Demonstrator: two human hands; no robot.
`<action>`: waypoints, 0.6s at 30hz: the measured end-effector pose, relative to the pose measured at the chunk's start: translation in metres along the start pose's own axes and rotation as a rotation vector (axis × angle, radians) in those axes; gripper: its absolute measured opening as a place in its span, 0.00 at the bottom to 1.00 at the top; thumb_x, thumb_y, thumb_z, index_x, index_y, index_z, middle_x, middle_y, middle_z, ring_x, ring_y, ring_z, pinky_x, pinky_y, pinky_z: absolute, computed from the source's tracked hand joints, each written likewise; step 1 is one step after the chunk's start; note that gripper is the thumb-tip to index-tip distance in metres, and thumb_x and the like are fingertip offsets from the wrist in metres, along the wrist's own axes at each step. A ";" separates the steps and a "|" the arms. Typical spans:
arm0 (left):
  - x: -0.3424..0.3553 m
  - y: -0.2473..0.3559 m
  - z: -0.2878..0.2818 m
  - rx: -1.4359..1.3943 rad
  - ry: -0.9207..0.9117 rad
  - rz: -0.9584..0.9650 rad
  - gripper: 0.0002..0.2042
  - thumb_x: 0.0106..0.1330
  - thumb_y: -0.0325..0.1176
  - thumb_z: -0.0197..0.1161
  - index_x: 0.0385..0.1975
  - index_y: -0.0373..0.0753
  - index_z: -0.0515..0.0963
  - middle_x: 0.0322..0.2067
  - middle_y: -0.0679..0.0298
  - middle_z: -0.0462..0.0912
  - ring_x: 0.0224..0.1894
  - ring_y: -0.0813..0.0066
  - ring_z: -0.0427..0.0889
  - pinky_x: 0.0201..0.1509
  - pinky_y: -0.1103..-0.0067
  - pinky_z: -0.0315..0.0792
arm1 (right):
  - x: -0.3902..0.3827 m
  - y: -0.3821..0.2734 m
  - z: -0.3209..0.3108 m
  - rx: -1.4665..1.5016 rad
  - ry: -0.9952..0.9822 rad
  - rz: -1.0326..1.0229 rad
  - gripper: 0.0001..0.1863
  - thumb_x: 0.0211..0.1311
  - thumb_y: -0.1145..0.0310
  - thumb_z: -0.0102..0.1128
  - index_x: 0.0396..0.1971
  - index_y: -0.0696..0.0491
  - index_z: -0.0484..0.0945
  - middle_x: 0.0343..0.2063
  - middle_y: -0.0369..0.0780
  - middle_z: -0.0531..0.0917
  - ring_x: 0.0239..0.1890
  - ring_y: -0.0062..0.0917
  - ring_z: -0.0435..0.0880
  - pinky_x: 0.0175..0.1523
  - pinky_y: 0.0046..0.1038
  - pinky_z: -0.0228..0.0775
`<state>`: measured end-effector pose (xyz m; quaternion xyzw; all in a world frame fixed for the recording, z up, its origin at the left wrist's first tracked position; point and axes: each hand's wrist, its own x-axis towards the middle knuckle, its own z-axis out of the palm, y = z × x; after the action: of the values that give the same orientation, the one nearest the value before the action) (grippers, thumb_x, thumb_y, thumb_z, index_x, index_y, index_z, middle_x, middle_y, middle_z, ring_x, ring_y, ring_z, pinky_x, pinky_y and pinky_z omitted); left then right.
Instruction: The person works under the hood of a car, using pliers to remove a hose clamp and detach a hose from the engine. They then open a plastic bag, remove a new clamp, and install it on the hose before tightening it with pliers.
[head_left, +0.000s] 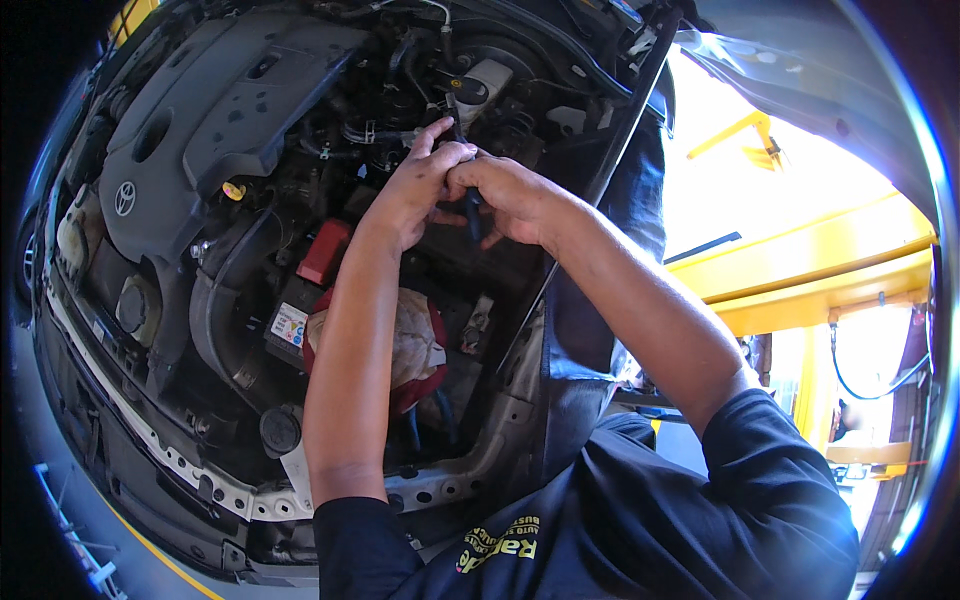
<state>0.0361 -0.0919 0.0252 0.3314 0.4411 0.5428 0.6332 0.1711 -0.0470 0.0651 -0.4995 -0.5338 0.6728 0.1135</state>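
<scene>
head view: a blue-handled tool (473,212) sits between my hands, its long axis pointing away from me, toward the pale reservoir (488,82). my right hand (508,195) is curled round it; my left hand (418,192) presses close, its grip hidden, i cannot tell. leftward lie a red cover (324,252) and the engine cover (225,95).
</scene>
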 end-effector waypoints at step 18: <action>-0.001 0.002 -0.010 0.024 -0.076 -0.032 0.37 0.68 0.46 0.64 0.76 0.51 0.57 0.66 0.53 0.70 0.64 0.55 0.76 0.57 0.53 0.80 | -0.005 -0.001 -0.004 0.041 -0.051 -0.014 0.21 0.53 0.69 0.60 0.49 0.56 0.72 0.56 0.58 0.71 0.60 0.59 0.70 0.65 0.79 0.51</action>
<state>0.0261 -0.0931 0.0232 0.3520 0.4284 0.5143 0.6543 0.1765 -0.0475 0.0690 -0.4759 -0.5261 0.6953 0.1147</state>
